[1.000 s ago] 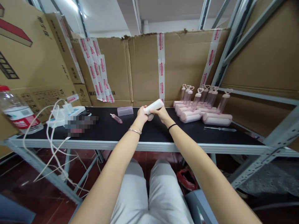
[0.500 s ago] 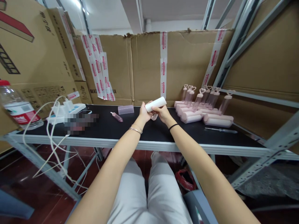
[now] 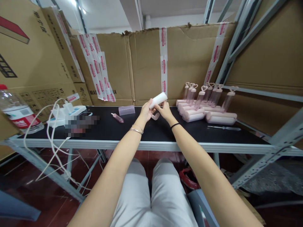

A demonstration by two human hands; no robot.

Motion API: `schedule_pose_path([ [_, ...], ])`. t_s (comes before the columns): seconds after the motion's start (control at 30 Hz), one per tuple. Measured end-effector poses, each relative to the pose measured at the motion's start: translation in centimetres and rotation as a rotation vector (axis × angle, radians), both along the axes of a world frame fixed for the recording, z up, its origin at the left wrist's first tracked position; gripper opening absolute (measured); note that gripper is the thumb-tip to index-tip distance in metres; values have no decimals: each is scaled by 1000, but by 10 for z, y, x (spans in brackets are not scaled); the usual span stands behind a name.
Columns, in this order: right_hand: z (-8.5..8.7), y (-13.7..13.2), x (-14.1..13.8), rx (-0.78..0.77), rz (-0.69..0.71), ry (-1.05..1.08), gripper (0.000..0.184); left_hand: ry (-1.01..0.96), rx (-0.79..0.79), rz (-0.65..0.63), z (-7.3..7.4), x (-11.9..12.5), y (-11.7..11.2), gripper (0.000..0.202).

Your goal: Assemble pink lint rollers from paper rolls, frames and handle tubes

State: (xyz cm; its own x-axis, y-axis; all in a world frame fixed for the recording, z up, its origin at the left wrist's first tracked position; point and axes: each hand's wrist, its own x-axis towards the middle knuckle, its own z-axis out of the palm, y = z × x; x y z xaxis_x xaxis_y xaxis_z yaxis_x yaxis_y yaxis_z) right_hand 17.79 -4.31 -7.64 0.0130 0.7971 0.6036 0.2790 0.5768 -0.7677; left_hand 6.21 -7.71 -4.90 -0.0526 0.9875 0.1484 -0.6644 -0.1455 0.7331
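A smooth white cylinder (image 3: pixel 158 100) is held above the black tabletop, tilted with its right end higher. My left hand (image 3: pixel 146 112) is wrapped round its lower left end. My right hand (image 3: pixel 164 111) grips it from the right, thumb against the near side and fingers partly hidden behind. Just below the hands, a pale pink curved piece (image 3: pixel 155 117) shows on the tabletop. Left of my hands lie a translucent lilac box-shaped piece (image 3: pixel 126 110) and a small pink tube with a pale tip (image 3: pixel 117 118).
Several pink cylinders (image 3: pixel 194 115) with clear heart-topped tubes (image 3: pixel 202 94) stand at the right, behind a thin metal tool (image 3: pixel 223 128). At the left are a bottle (image 3: pixel 20 110), a power strip (image 3: pixel 71 114) and loose white cables (image 3: pixel 50 135). Cardboard (image 3: pixel 146 66) walls the back.
The white cylinder and both hands have shifted slightly left and up in view. My right hand has slid toward the cylinder's right end, and more of the pale pink curved piece shows.
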Motion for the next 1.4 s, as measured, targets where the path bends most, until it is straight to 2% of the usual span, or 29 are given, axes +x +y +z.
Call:
schedule_pose_path([
  [0.07, -6, 0, -1, -90, -77, -170, 49, -168, -20, 82, 6, -8, -1, 19],
  [0.13, -11, -2, -2, -204, -72, -374, 45, -293, -47, 121, 11, -15, -3, 19],
  [0.23, -12, -2, 0, -289, -21, -543, 35, -273, -90, 103, 13, -19, -6, 21],
  [0.3, -10, -1, 3, -288, -21, -499, 28, -174, -95, 110, 11, -17, -7, 18],
  [0.37, -5, 1, 9, -251, -88, -400, 23, -83, -64, 132, 10, -14, -8, 15],
  [0.43, 1, 1, 15, -169, -183, -274, 21, -17, -38, 147, 8, -11, -7, 15],
  [0.5, 7, -1, 21, -62, -220, -132, 26, 48, -23, 169, 5, -10, -6, 18],
  [0.63, 17, -9, 25, 120, -106, 81, 31, 327, 32, 280, -4, -6, -2, 27],
  [0.73, 20, -14, 23, 231, -60, 135, 27, 517, 122, 291, -10, 0, -2, 29],
  [0.83, 20, -14, 22, 267, -36, 175, 27, 523, 212, 181, -10, 6, -7, 30],
  [0.97, 19, -12, 22, 239, -18, 170, 28, 453, 214, 42, -10, 11, -10, 32],
  [1.07, 18, -13, 20, 220, 2, 169, 31, 519, 214, 60, -11, 11, -8, 28],
  [1.23, 16, -18, 12, 234, 225, 159, 49, 508, 189, 126, -9, 9, -10, 29],
  [1.4, 11, -16, 4, 233, 190, 148, 60, 554, 194, 176, -8, 8, -11, 34],
])
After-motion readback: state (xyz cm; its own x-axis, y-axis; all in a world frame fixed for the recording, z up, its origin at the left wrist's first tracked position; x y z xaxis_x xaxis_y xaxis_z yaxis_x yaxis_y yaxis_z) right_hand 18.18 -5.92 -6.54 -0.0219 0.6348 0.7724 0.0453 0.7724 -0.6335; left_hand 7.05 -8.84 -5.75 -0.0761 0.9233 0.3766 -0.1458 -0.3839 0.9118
